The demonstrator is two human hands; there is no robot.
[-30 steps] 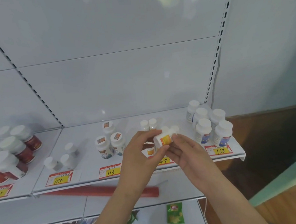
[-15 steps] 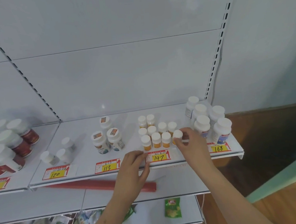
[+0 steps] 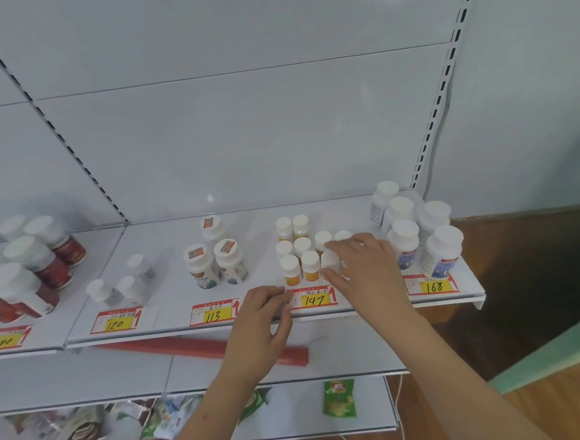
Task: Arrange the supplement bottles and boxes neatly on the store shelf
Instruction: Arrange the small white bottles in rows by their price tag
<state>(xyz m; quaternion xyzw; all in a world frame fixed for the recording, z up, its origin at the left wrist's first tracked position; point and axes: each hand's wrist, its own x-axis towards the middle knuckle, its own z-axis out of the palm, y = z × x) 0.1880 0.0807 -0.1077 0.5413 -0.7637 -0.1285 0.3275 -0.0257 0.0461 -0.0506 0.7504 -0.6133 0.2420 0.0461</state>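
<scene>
While the right hand (image 3: 364, 266) lies with spread, straight fingers over the front right of the small orange-labelled bottles (image 3: 299, 250) above the 147 price tag (image 3: 313, 297), nudge strays gently into line; the left hand (image 3: 262, 328), loosely curled and empty, could steady the shelf (image 3: 170, 297) edge.

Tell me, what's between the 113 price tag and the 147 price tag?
The person's left hand lies there in the head view, its fingertips at the shelf's front edge, between the 113 price tag and the 147 price tag.
</scene>
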